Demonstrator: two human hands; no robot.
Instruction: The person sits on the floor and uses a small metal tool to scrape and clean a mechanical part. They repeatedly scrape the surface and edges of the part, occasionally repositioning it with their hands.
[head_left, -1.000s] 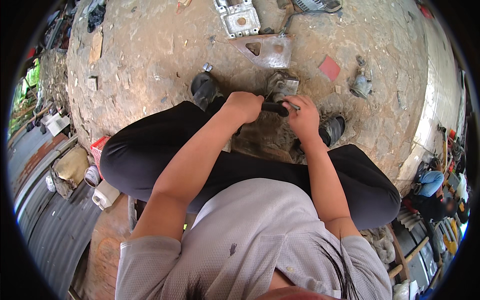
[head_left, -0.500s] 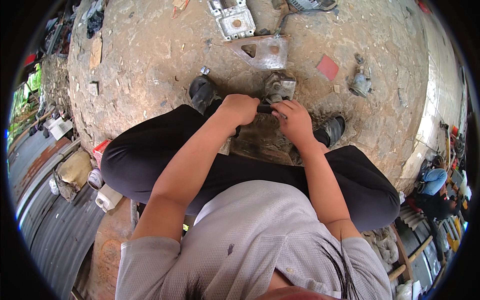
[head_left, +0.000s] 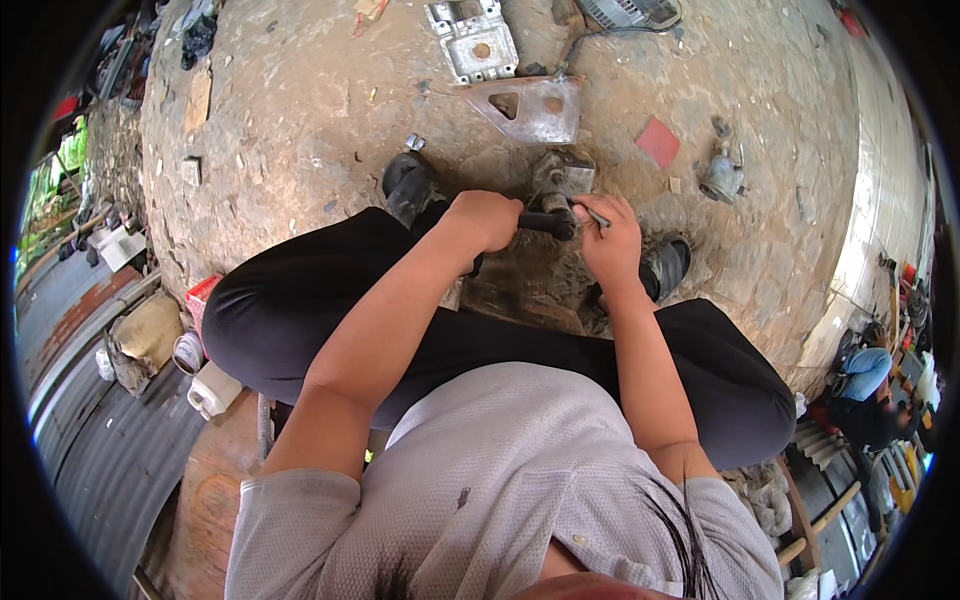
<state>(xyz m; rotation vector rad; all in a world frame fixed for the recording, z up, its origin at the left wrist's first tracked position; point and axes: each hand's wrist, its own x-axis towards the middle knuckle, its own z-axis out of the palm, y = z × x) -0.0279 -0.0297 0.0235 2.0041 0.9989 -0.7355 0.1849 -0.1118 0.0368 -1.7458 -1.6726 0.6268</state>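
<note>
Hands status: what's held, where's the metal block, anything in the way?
Left hand gripping dark tool; right hand pinching slim grey rod. Metal block just beyond, tool contact unclear. No obstruction seen; red square lies off right.

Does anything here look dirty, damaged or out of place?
Two things: a dark mark stands out on the pale shirt, and the metal plate on the ground, beyond the metal block, has brownish, rust-like patches. The dark tool in the left hand shows no obvious damage.

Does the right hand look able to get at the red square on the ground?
Probably yes: nothing visible stands between the right hand and the red square, though it holds a thin grey rod.
</note>
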